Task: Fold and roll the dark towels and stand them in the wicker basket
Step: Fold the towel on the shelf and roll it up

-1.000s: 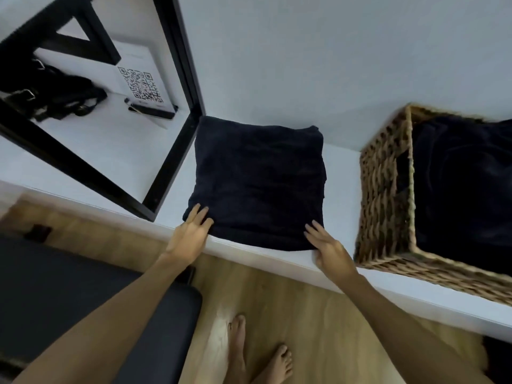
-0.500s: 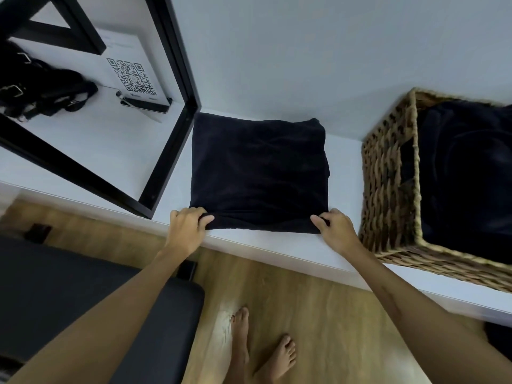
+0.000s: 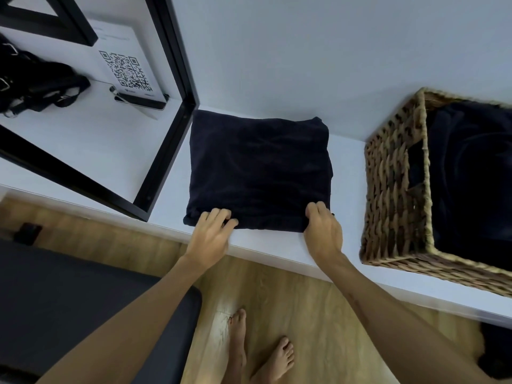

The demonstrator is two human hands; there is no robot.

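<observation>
A dark towel [image 3: 259,167], folded into a thick square, lies flat on the white shelf [image 3: 346,173] against the wall. My left hand [image 3: 212,235] grips its near edge a little in from the left corner, fingers curled over the cloth. My right hand [image 3: 322,230] grips the near right corner the same way. The wicker basket [image 3: 393,189] stands to the right of the towel on the same shelf, and dark towels [image 3: 471,173] fill its inside.
A black metal frame [image 3: 171,112] borders the towel on the left. Behind it stand a QR-code sign [image 3: 126,70] and a black strapped bag [image 3: 36,84]. Below the shelf are wooden floor, a dark bench [image 3: 69,314] at left, and my bare feet.
Both hands went from lying flat at the towel's near corners to curling around its near edge. They have shifted slightly inward along that edge.
</observation>
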